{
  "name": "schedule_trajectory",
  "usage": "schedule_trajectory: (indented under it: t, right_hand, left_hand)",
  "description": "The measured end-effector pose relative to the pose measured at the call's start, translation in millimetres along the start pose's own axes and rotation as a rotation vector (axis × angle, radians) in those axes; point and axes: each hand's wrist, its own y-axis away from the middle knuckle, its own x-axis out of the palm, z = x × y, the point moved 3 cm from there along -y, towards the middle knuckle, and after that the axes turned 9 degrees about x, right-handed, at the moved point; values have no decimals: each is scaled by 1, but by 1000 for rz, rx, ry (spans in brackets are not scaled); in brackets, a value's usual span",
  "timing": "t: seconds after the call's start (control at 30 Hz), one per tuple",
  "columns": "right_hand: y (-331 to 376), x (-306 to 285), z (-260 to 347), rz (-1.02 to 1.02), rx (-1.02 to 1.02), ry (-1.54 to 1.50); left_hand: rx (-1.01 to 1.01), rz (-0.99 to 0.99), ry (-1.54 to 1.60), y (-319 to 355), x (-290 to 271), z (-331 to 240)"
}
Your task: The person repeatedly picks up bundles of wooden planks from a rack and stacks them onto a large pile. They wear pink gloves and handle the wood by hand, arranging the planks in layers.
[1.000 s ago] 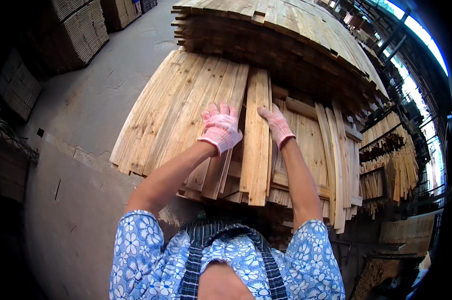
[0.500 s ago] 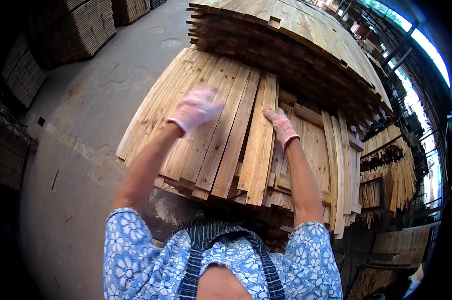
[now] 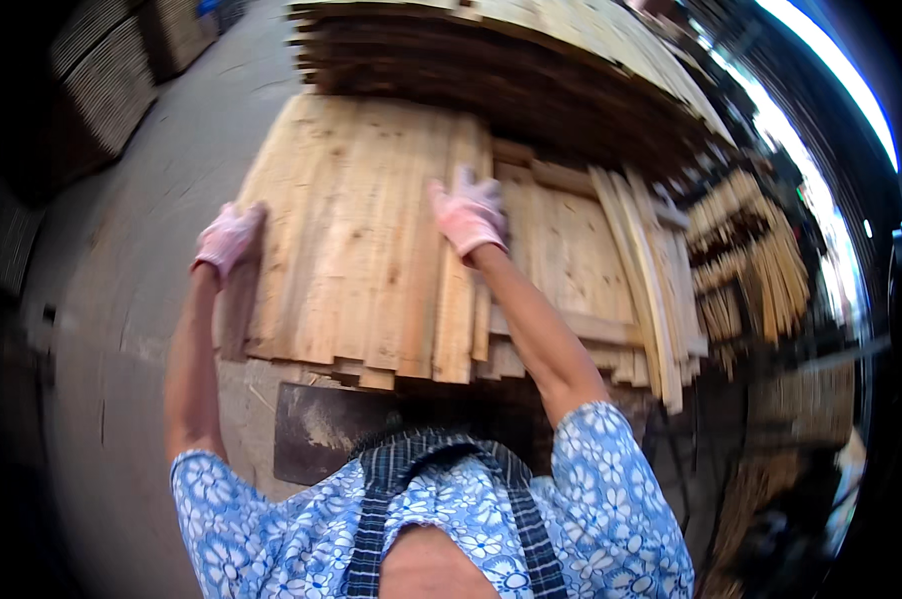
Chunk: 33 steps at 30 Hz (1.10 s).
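A layer of pale wooden boards (image 3: 356, 240) lies side by side in front of me, running away from my body. At its left edge my left hand (image 3: 229, 237), in a pink-and-white knit glove, is closed on a darker, narrow wooden board (image 3: 239, 304) that looks tilted along the edge; its fingertips are blurred. My right hand (image 3: 471, 215), gloved alike, rests on the boards near the right end of the layer. Its fingers are spread, with the thumb apart to the left.
Behind the layer rises a taller stack of boards (image 3: 451, 70). To the right are lower boards with several loose narrow strips (image 3: 635, 270) on top. More timber bundles (image 3: 750, 250) stand farther right. Board stacks (image 3: 106, 85) stand at far left across the concrete floor (image 3: 121, 399).
My left hand has moved left from above the boards to their left edge. My right hand has shifted left onto the boards' right end. The boards now lie closer together, and the view has shifted.
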Motion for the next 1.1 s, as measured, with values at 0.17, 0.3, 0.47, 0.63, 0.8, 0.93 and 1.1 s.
schedule_trajectory:
  t: [0.17,0.3,0.47,0.63,0.8,0.93,1.1]
  right_hand:
    - [38,-14,65,147,-70,77]
    - [24,-22,21,333,-77,-11]
    - [-26,-84,-59,331,-445,-295]
    - [-79,-161,-300,-17,85,154]
    - [-107,-121,-360,125,-103,-14]
    - [-108,-154,-342,175,-206,114]
    - [-40,-139,-333,193,-136,124]
  left_hand:
    - [218,51,-189,-48,-4,103]
    - [31,-58,-108,-16,0,7]
    - [519,-234,90,30,-5,-103]
    - [816,387,414,146,43,-298]
    - [668,656,389,185,150,-423]
    - [450,498,695,157,277,-482]
    - [236,385,976,186,289,-504]
